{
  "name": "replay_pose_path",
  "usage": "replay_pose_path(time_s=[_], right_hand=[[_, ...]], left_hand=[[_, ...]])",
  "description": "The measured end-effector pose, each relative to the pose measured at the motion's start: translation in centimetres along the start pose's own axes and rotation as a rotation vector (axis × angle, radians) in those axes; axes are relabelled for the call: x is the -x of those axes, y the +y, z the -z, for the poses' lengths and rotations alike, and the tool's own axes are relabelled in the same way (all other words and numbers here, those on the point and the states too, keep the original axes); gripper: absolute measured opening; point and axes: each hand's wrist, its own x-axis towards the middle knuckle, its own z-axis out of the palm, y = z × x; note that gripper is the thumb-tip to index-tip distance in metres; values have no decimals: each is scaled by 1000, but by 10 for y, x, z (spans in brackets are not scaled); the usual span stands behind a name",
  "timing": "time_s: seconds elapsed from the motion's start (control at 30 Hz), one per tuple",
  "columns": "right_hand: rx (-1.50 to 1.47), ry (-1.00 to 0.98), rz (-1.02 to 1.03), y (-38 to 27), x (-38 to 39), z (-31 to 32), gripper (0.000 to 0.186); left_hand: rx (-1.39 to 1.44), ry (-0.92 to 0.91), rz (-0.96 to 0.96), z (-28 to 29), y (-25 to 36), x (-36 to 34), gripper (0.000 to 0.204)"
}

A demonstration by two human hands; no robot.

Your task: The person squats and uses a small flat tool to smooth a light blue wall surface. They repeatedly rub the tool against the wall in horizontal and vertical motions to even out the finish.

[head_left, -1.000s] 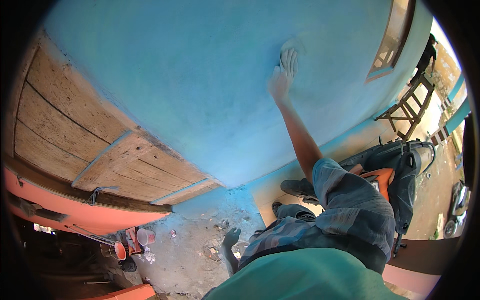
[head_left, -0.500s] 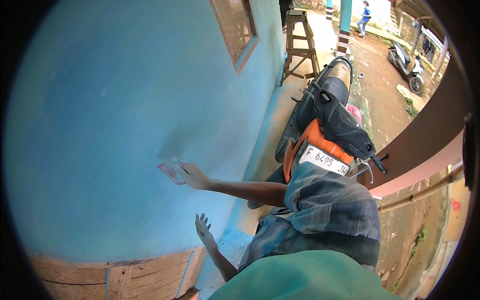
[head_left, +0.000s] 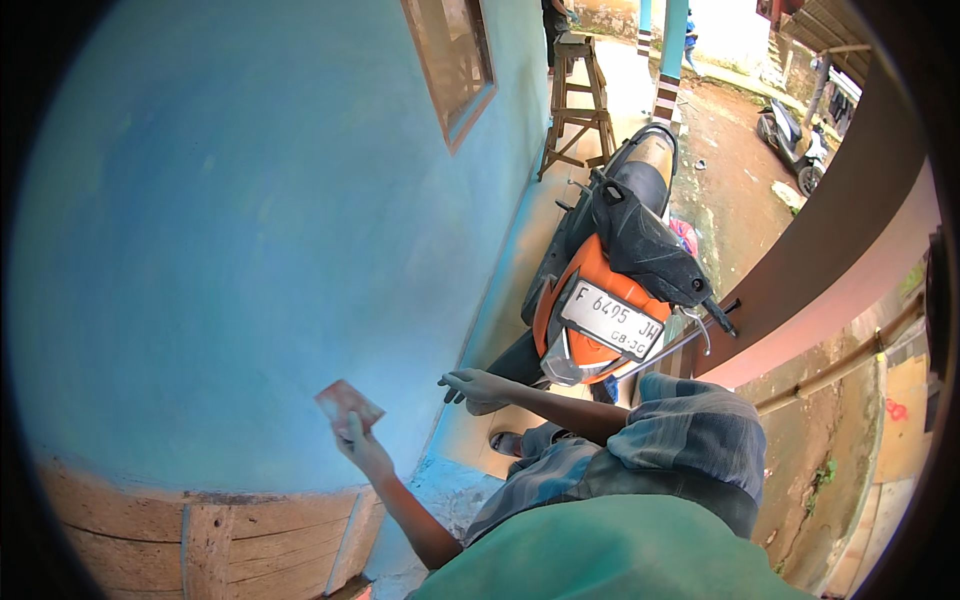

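Note:
My left hand [head_left: 362, 446] grips a small, reddish folded sheet [head_left: 350, 404], which looks like sandpaper. Thumb and fingers pinch its lower edge, and the sheet sits in front of the light blue wall [head_left: 250, 280]; whether it touches the wall I cannot tell. To the right, my right hand [head_left: 478, 387] holds nothing, its fingers stretched loosely toward the wall. Behind that hand is the dark front wheel area of an orange and black motorbike [head_left: 600, 290].
A wooden step stand [head_left: 578, 100] stands on the tiled walkway beyond the motorbike, with a person partly visible behind it. A framed window [head_left: 455, 60] is set in the wall. Bare wooden boards [head_left: 260, 545] run along its lower left. A curved brown ledge [head_left: 800, 270] borders the right side.
The reddish sheet has passed from my right hand to my left. My right hand has moved away from the wall, to the right. The view has shifted slightly.

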Motion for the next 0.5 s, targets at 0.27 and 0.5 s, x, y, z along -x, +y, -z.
replay_pose_path(time_s=[0.27,0.5], right_hand=[[233,217,192,-8,125,117,56],[528,901,294,-56,290,174,40]], left_hand=[[-1004,771,-1093,7,187,-168,36],[-1460,525,-1212,21,175,-208,68]])
